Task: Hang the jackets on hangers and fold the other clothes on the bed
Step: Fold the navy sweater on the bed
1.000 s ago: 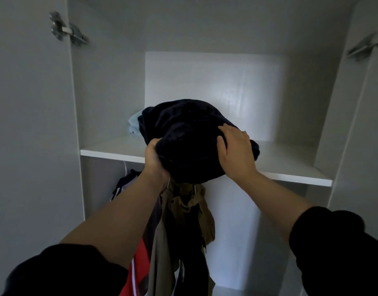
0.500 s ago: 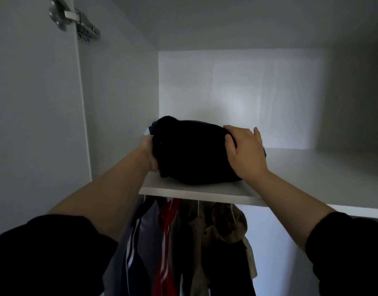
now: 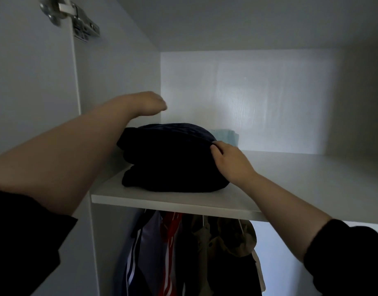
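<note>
**Folded bundle on the shelf, jackets on the rail**

You're up at the wardrobe and the dark navy folded bundle of cloth (image 3: 173,159) is down on the white wardrobe shelf (image 3: 301,174), towards its left front, just in from the edge. Your right hand (image 3: 230,163) is on the bundle's upper right edge, fingers (image 3: 215,147) curled and bunched together, apparently pinching a fold of the fabric. Your left hand (image 3: 149,103) hangs above the bundle near the back left corner, touching nothing. Its fingers point away from you and droop loosely; I can't tell whether they're spread or together.

Now the score. Behind the bundle, a pale blue folded cloth (image 3: 226,136) peeks out, so at least two folded pieces are stored here. Under the shelf, the hanging side looks well advanced: a navy jacket with white stripes (image 3: 139,253), a red garment (image 3: 170,236) and a khaki hooded jacket (image 3: 228,238) all hang together. The hangers themselves are mostly hidden by the shelf edge.

What's left? I'd say this bundle needs only a last tidy and a letting-go. The bed is out of view, so whether more clothes wait there can't be judged from here.
</note>
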